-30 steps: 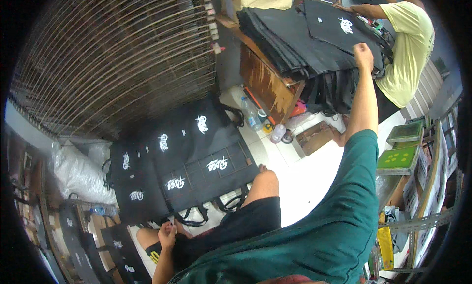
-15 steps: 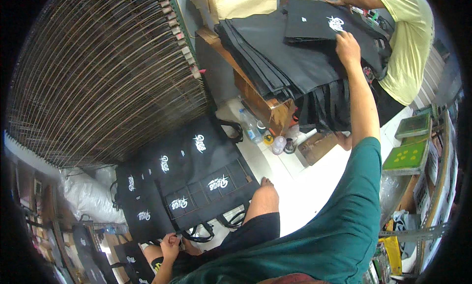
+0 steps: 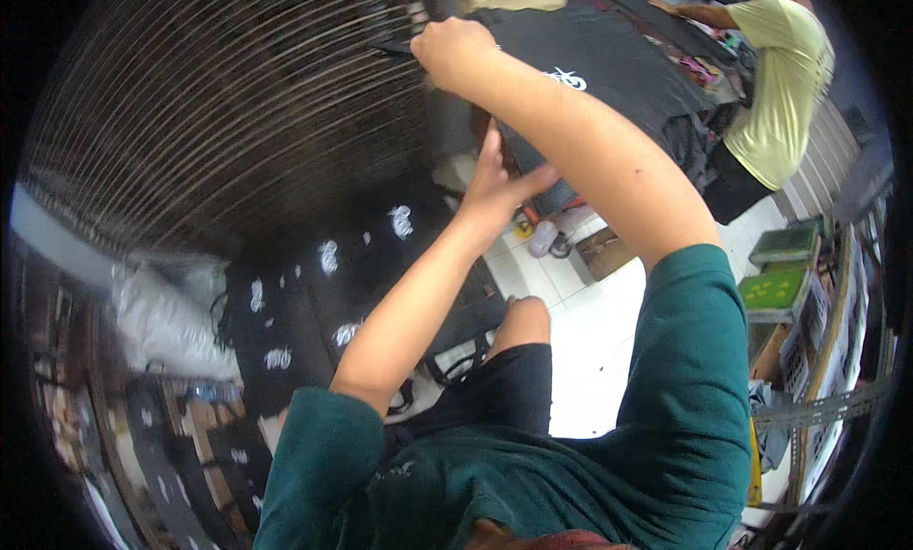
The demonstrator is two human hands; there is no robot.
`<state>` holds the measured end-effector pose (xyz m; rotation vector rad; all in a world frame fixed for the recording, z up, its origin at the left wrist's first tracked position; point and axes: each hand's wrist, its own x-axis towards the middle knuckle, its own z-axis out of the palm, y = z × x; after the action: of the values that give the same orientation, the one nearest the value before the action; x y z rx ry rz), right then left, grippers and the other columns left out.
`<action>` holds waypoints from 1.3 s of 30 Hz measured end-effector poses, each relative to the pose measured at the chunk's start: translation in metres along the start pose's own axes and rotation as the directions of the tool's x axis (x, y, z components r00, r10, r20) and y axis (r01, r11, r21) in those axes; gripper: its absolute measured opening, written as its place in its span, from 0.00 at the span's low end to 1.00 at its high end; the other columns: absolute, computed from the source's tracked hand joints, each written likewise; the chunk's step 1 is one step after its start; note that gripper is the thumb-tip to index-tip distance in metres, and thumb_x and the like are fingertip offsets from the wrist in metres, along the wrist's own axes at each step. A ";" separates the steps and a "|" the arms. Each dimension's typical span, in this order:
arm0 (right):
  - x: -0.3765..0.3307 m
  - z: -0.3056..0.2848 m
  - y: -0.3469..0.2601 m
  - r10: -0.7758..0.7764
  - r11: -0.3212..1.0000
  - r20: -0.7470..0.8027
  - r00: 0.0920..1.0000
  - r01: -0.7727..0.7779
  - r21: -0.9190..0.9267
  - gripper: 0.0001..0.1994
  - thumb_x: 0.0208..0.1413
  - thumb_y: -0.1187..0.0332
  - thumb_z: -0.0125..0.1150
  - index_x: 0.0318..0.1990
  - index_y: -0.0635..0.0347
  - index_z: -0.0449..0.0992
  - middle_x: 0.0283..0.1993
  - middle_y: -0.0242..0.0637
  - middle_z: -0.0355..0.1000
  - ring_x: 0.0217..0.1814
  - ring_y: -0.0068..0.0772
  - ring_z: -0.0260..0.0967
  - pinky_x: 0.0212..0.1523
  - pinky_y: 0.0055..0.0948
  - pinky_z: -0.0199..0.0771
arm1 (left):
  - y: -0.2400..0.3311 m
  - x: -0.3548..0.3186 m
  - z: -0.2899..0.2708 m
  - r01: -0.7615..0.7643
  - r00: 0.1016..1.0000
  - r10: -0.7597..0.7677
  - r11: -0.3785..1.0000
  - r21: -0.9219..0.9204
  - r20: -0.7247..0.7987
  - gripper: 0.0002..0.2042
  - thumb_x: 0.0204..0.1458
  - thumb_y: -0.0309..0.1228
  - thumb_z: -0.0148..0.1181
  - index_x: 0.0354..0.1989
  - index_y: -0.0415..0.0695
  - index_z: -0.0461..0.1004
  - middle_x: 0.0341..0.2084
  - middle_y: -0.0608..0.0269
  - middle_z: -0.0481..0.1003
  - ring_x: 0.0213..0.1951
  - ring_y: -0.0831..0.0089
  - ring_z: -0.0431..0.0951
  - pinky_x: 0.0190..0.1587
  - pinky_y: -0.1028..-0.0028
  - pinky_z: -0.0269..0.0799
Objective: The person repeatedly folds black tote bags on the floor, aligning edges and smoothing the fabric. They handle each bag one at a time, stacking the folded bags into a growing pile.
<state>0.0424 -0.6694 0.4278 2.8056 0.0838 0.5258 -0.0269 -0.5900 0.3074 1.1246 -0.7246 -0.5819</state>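
Hands, two: right hand (image 3: 456,53), closed, gripping the black bag; left hand (image 3: 502,186), open, thumb and finger spread, contact with the bag not clear. Black bag (image 3: 571,78), one: print half hidden by the right forearm; edges blurred. White prints (image 3: 328,257), five visible, 9 o'clock, others possibly behind the left forearm. Green frames (image 3: 772,293), two, 3 o'clock. Bag lies at right hand's 4 o'clock, left hand's 1 o'clock.
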 end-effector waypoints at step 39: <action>-0.169 0.297 -0.289 -0.160 -0.288 0.762 0.628 -0.768 0.572 0.22 0.43 0.78 0.49 0.51 0.61 0.70 0.44 0.36 0.72 0.44 0.28 0.71 0.45 0.27 0.72 | -0.033 -0.450 -0.425 0.469 0.495 -0.518 0.835 -0.287 -0.698 0.36 0.44 0.21 0.54 0.66 0.48 0.52 0.52 0.58 0.69 0.48 0.68 0.73 0.50 0.72 0.69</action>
<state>-0.0090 -0.4898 0.0208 4.3559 -1.2032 -1.2360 0.0092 -0.0193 0.0694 1.3842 0.3911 -0.5298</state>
